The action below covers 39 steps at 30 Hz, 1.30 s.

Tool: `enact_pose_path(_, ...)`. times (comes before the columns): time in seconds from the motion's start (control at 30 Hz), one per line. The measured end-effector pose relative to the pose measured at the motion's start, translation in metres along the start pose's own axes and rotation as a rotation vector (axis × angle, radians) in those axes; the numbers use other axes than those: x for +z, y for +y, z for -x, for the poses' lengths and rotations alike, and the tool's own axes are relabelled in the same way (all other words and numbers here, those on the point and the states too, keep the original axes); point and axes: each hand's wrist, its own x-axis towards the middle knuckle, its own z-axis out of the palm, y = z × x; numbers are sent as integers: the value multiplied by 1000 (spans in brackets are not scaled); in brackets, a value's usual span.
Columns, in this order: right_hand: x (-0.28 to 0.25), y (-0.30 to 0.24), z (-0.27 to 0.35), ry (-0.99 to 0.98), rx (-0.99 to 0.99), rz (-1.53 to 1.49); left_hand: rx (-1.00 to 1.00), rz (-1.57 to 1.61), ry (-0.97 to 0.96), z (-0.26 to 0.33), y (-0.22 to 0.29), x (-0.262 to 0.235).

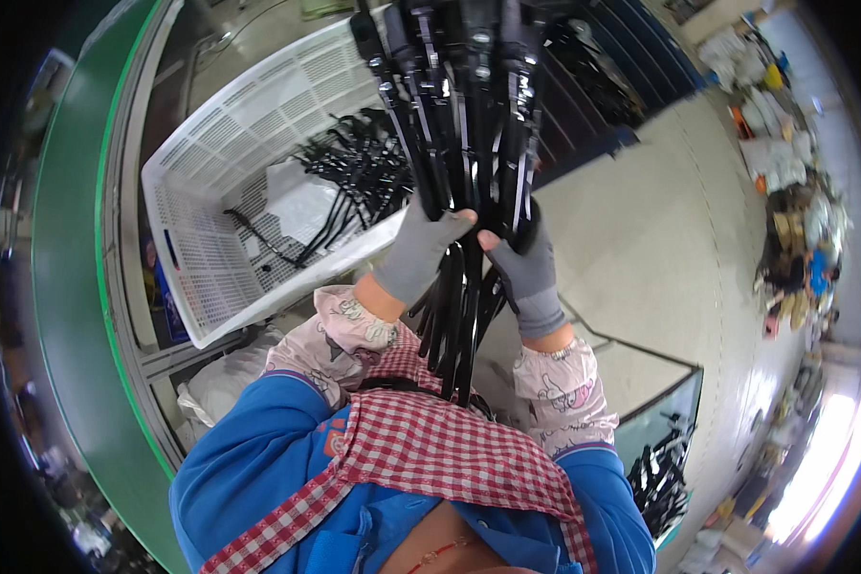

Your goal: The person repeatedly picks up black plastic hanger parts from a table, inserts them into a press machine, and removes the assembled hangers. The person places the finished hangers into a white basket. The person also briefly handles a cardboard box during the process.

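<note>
A thick bundle of long black strip-like parts fans out upward in front of me, with shiny fittings along the upper half. My left hand, in a grey glove with a bare thumb tip, is closed around the bundle's left side. Gripping the right side is my right hand, gloved the same way. Both thumbs lie across the front of the strips and nearly meet. The lower ends hang down toward my red checked apron. What exactly the parts are I cannot make out.
A white plastic crate at the left holds more black parts and a white sheet. Behind on the right stands a dark blue crate with black parts. A glass-sided bin sits lower right. A green-topped bench runs along the left.
</note>
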Motion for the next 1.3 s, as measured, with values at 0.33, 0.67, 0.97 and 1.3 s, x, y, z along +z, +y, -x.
enact_pose_path(0.33,217,134,-251,-586,490,685,-255,617,389,-113,43,-275)
enact_pose_path(0.67,294,355,-295,-745,711,793,-449,817,784,-120,-11,-411)
enact_pose_path(0.97,334,312,-309,-587,601,1338,-820,-34,743,-157,-1,-509)
enact_pose_path(1.3,132,328,-131,-759,887,610,-980,-316,301,-89,-41,-424)
